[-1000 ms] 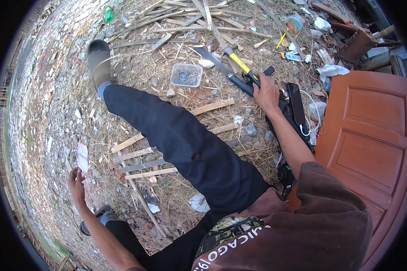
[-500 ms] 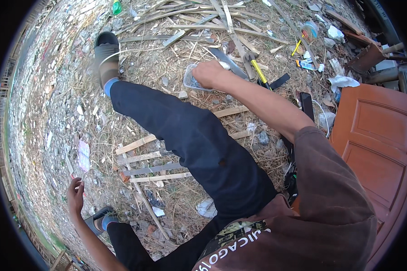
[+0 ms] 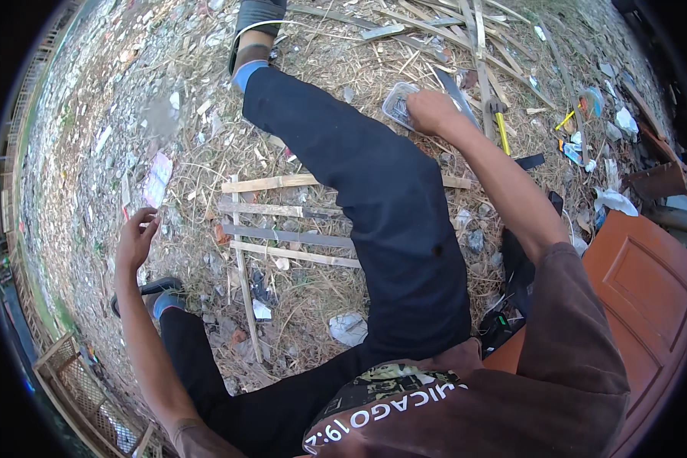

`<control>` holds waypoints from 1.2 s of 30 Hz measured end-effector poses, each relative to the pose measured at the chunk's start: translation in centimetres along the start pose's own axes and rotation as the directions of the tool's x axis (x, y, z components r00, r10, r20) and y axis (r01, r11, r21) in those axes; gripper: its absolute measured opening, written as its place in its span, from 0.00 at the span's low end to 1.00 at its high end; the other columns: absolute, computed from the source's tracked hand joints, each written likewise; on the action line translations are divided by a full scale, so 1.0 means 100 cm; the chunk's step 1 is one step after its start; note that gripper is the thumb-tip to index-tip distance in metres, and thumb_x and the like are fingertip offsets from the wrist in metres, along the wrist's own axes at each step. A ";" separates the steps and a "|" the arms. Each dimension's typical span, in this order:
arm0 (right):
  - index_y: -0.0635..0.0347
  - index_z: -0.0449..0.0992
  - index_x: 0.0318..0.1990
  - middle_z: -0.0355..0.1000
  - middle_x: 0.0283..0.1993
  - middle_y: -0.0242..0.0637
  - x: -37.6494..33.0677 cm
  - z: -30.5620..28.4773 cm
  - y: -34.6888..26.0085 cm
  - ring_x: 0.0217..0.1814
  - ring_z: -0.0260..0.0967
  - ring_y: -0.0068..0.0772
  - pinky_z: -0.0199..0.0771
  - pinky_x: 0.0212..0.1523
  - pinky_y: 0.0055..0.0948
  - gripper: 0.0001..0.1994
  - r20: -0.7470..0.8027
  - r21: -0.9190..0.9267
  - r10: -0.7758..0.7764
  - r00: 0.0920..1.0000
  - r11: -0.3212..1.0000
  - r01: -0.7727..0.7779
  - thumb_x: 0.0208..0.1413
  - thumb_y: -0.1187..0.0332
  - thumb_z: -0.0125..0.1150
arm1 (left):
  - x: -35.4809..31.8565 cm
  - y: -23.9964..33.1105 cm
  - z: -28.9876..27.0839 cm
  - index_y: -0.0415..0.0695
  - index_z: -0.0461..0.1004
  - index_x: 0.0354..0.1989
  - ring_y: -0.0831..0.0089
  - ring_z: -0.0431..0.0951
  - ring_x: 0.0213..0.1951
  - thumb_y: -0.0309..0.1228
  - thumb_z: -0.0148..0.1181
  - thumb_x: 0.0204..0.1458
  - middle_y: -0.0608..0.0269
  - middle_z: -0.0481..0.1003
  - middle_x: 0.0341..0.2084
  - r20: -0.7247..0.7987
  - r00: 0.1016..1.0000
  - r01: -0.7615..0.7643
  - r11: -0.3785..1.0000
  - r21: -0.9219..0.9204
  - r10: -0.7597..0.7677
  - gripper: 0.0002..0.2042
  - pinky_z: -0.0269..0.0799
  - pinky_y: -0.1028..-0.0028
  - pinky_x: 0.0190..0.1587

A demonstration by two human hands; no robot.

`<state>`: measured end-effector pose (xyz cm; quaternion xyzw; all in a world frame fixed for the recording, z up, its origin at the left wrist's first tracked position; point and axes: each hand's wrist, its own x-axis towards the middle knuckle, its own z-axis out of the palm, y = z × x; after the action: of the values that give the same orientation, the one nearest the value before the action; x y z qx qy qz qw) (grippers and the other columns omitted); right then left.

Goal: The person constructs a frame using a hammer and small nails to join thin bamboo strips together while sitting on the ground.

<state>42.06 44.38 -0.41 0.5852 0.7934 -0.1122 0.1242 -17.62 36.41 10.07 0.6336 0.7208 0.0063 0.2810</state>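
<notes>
My right hand point(image 3: 433, 112) is closed at the near right side of a small clear plastic tub point(image 3: 399, 105) on the ground. Small grey pieces, like nails, lie in the tub; my fingertips are hidden, so I cannot make out what they grip. Just right of this hand lies a hammer point(image 3: 501, 128) with a yellow handle, close to a flat grey blade point(image 3: 458, 99). Off to the left, my left hand point(image 3: 137, 238) hangs in the air with loosely bent fingers and nothing visible in it. Between my legs, several wooden slats point(image 3: 282, 210) lie side by side across a thin strip point(image 3: 240, 282).
Long wooden strips point(image 3: 466, 34) are heaped at the far side. A brown panelled door point(image 3: 641, 282) leans at the right, near white scraps point(image 3: 614, 202). At the left a pinkish sheet point(image 3: 158, 179) lies on stony ground; a wooden frame with mesh point(image 3: 84, 389) stands lower left.
The view has shifted, so the ground, slats and tub appear farther right. My right hand stays at the tub. My left hand appears higher, still loosely bent.
</notes>
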 end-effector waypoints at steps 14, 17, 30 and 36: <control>0.63 0.81 0.41 0.79 0.35 0.30 -0.062 -0.125 -0.069 0.36 0.68 0.11 0.65 0.35 0.15 0.08 -0.319 0.948 0.063 0.946 0.040 0.317 0.59 0.69 0.65 | -0.027 0.212 0.057 0.41 0.77 0.51 0.75 0.78 0.44 0.30 0.71 0.51 0.61 0.80 0.42 -0.426 0.841 -0.538 0.604 -0.588 0.334 0.18 0.75 0.73 0.45; 0.64 0.81 0.41 0.77 0.41 0.31 -0.084 -0.133 -0.135 0.41 0.71 0.15 0.69 0.42 0.17 0.07 -0.352 0.935 -0.041 0.935 -0.069 0.349 0.59 0.71 0.65 | -0.047 0.257 0.097 0.41 0.75 0.52 0.74 0.78 0.45 0.24 0.75 0.45 0.59 0.79 0.42 -0.576 0.748 -0.663 0.336 -0.669 0.331 0.24 0.75 0.74 0.45; 0.70 0.81 0.39 0.73 0.45 0.34 -0.105 -0.096 -0.159 0.43 0.72 0.23 0.72 0.47 0.24 0.08 -0.268 0.952 -0.161 0.950 -0.193 0.236 0.58 0.71 0.67 | -0.075 0.251 0.123 0.39 0.72 0.55 0.74 0.81 0.39 0.17 0.71 0.45 0.56 0.82 0.33 -0.419 0.852 -0.519 0.413 -0.748 0.313 0.26 0.77 0.75 0.44; 0.67 0.79 0.44 0.75 0.42 0.31 -0.125 -0.095 -0.140 0.41 0.71 0.18 0.71 0.44 0.21 0.11 -0.252 0.949 -0.058 0.966 -0.210 0.235 0.58 0.69 0.67 | -0.071 0.257 0.137 0.39 0.77 0.49 0.76 0.82 0.38 0.18 0.70 0.46 0.58 0.83 0.30 -0.415 0.860 -0.508 0.421 -0.751 0.296 0.19 0.76 0.74 0.47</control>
<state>31.61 32.13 13.17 0.3754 0.4859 -0.6611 -0.4312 11.67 30.17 10.68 0.5672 0.4779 0.4893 0.4588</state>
